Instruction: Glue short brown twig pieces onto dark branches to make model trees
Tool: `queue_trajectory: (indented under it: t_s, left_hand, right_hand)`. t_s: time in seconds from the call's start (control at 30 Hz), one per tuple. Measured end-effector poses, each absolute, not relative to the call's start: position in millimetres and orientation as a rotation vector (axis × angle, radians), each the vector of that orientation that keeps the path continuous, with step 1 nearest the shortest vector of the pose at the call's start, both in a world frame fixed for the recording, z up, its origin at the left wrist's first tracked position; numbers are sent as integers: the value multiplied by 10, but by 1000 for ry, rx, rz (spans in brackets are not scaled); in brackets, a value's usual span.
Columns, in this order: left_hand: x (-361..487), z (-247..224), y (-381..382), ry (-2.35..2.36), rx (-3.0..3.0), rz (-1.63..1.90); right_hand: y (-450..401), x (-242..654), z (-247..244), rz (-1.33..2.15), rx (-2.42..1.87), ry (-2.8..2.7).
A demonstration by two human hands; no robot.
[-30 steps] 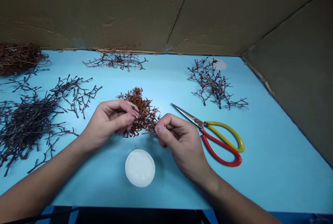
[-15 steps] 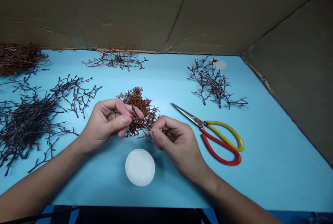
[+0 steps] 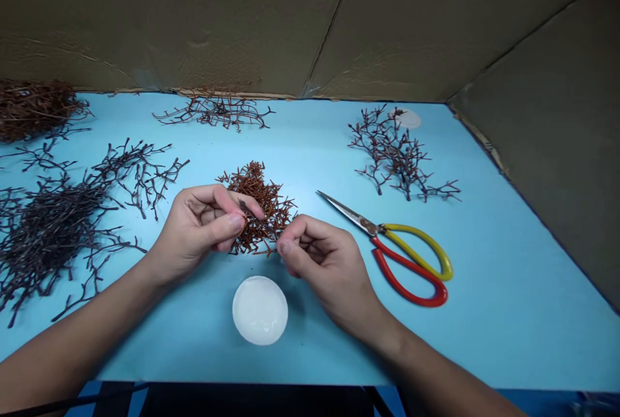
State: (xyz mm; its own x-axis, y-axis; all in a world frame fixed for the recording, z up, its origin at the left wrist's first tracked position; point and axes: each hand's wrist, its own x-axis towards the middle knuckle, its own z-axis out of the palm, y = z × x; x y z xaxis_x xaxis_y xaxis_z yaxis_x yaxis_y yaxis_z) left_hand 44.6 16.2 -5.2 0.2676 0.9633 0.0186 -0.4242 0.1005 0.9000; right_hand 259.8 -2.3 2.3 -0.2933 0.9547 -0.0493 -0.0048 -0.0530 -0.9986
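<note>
In the middle of the table, my right hand [image 3: 324,262] is closed, thumb and forefinger pinching a thin dark branching twig [image 3: 268,231]. The twig slants up and left toward my left hand [image 3: 208,220], which is closed in a pinch too. A tiny reddish bit shows at the left fingertips, but its kind is too small to make out. Behind the fingers lies a heap of short rust-brown sprigs [image 3: 256,184]. A small round white dish [image 3: 260,326] with a shiny, whitish content stands just in front of the hands.
Scissors [image 3: 372,230] with red and yellow handles lie right of my hands. Dark twigs [image 3: 53,223] are piled at left, brown stems [image 3: 39,107] behind them. Wiry stems [image 3: 217,110] lie at the back; branched pieces [image 3: 397,152] and a white disc [image 3: 407,119] back right. Cardboard walls [image 3: 242,23] enclose the table.
My right hand has shifted slightly left with the twig, whose upper end sits a little farther left by my left fingers. Otherwise the scene is nearly the same.
</note>
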Motion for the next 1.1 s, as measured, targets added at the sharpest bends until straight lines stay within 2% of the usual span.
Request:
queue_trajectory:
  t_s: [1.1]
  left_hand:
    - [511, 1, 122, 833, 1000, 1199]
  right_hand:
    - [-46, 2592, 43, 1503, -1102, -1420]
